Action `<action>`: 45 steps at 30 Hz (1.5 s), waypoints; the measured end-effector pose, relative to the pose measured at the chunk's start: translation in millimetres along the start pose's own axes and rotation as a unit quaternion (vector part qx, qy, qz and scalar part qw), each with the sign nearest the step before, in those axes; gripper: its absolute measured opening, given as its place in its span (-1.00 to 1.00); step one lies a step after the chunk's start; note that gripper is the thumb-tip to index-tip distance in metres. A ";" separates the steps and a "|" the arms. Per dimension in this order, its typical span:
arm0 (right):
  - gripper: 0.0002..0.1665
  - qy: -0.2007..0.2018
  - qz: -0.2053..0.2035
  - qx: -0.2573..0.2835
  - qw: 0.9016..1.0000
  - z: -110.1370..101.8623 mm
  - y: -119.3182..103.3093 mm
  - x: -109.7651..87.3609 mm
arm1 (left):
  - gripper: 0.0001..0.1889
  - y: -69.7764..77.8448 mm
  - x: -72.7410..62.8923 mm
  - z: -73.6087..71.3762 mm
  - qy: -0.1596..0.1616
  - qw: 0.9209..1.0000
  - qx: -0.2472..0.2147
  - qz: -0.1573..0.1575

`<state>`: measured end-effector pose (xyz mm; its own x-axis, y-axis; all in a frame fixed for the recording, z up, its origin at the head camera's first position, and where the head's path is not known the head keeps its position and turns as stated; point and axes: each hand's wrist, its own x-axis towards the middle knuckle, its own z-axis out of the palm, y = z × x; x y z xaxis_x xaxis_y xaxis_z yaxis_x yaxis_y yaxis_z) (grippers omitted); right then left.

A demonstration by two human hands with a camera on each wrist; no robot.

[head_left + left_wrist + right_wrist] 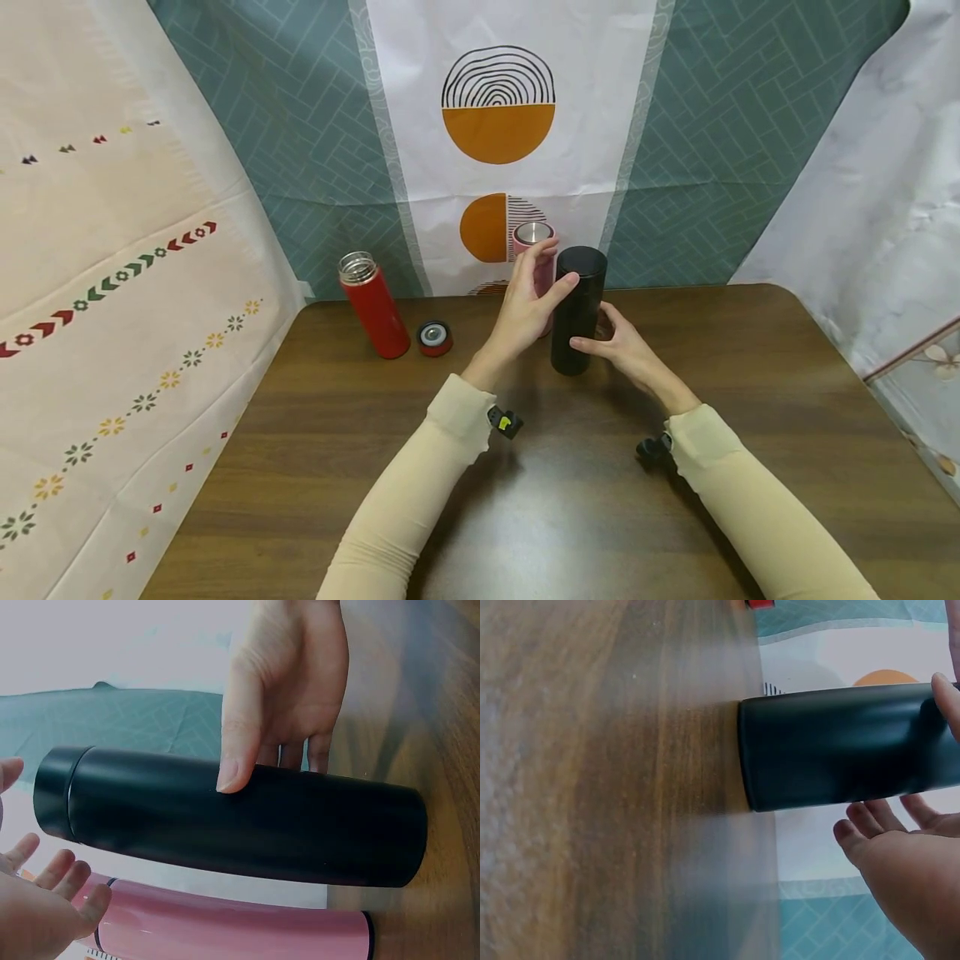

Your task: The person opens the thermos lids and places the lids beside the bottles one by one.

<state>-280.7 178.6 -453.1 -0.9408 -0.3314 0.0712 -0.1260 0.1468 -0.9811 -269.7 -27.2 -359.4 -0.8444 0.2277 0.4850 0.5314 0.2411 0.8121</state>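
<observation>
A black thermos bottle [576, 325] with its lid [54, 791] on stands upright near the back of the table. My right hand [626, 350] holds it around the lower body, thumb on the near side and fingers behind. Up by the lid, my left hand [525, 300] has its fingers spread; in the left wrist view a gap shows between these fingers and the bottle. Behind the left hand is a pink bottle [232, 922], partly hidden, with a silvery top [534, 232].
To the left stands a red bottle [377, 312] with an uncovered mouth. Its red and black lid [434, 337] lies beside it, inner side up. The wooden table [315, 467] ends at a patterned curtain [315, 150] behind the bottles.
</observation>
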 end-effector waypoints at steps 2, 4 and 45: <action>-0.03 0.001 -0.001 0.002 1.000 0.5 1.4 1.5 | -0.33 -1.0 0.5 0.4 -0.002 1.000 -0.003 0.001; -0.06 0.003 -0.003 0.000 1.000 1.1 3.4 3.4 | -0.33 -1.4 0.9 0.6 -0.004 1.000 -0.005 -0.001; -0.20 0.001 -0.066 -0.031 0.997 43.1 -33.3 -0.2 | -0.22 12.1 -10.6 -60.2 -0.103 0.989 -0.103 -0.034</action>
<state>-262.7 133.7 -428.2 -0.9151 -0.3504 0.1996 -0.2681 0.1588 -0.9502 -258.5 -83.5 -335.2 -0.8344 0.4105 0.3678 0.4314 0.0709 0.8994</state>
